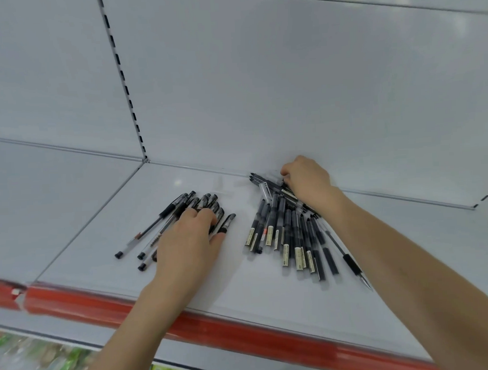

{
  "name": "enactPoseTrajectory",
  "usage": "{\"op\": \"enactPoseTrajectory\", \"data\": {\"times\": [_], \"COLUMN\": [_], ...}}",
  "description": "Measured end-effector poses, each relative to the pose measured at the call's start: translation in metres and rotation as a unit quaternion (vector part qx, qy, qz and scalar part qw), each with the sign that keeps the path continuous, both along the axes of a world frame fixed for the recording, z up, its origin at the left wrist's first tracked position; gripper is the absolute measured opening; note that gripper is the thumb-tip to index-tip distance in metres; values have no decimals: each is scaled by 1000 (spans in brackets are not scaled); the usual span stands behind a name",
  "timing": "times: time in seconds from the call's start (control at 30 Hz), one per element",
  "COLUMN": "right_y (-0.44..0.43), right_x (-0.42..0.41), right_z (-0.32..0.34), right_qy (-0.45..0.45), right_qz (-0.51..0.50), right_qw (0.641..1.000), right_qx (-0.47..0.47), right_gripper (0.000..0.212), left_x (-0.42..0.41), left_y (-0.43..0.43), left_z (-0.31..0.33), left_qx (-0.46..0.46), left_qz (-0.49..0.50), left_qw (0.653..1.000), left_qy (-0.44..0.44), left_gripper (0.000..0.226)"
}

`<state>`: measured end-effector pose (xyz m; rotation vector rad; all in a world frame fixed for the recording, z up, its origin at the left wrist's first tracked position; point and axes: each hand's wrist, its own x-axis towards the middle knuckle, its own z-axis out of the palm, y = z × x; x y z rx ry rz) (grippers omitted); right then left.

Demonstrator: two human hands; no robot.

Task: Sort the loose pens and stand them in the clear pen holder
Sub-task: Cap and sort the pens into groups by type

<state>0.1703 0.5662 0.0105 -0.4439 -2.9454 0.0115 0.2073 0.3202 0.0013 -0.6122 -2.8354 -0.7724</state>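
A: surface and room?
B: store shelf (241, 274), smooth pale grey sheet metal, slight sheen; flat back panel (288, 85) of the same finish; slotted upright (123, 78) with black slots where two panels meet; glossy red rail (243, 333) along the front edge; blurred green packaged goods (49, 358) on the level below.

A: pens?
B: two heaps lying flat on the shelf, apart; left pile (168, 213): clear barrels, black caps and rubber grips, fanned toward the back; right pile (289, 233): dark slim barrels with beige labels, roughly parallel, its far end touching the back panel; one lone pen (349, 261) with black grip and metal tip lies just beside the right forearm.

A: hands?
B: left hand (189, 243) palm down on the left pile; fingers (207, 214) bent, tips pressing on the capped ends, not wrapped round any pen; thumb (218, 237) spread out on bare shelf; right hand (309, 179) at the back end of the right pile, fingers curled down into the pens; tips hidden, cannot tell if it has hold of one.
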Motion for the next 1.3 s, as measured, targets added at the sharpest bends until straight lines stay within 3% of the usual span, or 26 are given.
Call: {"op": "enactPoseTrajectory", "data": {"times": [0.23,0.53,0.97,1.3], "right_y": [1,5,4,-3], "right_x": [-3,10,-1,0], "right_z": [-7,-12,-2,1], "right_qy": [-1,13,-67,-27], "right_qz": [-5,-13,0,-27], "right_qw": [1000,997,993,993], "right_qx": [24,-79,-95,-112], "right_gripper": [26,30,28,22], "left_x": [6,8,6,3], "left_y": [21,48,43,46], "left_z": [5,6,0,-1], "left_qx": [23,-6,-9,-1], "left_qz": [-68,-116,-111,-115], "left_qw": [997,992,992,992], "left_qy": [-21,-48,-58,-56], "left_gripper": [19,15,17,18]}}
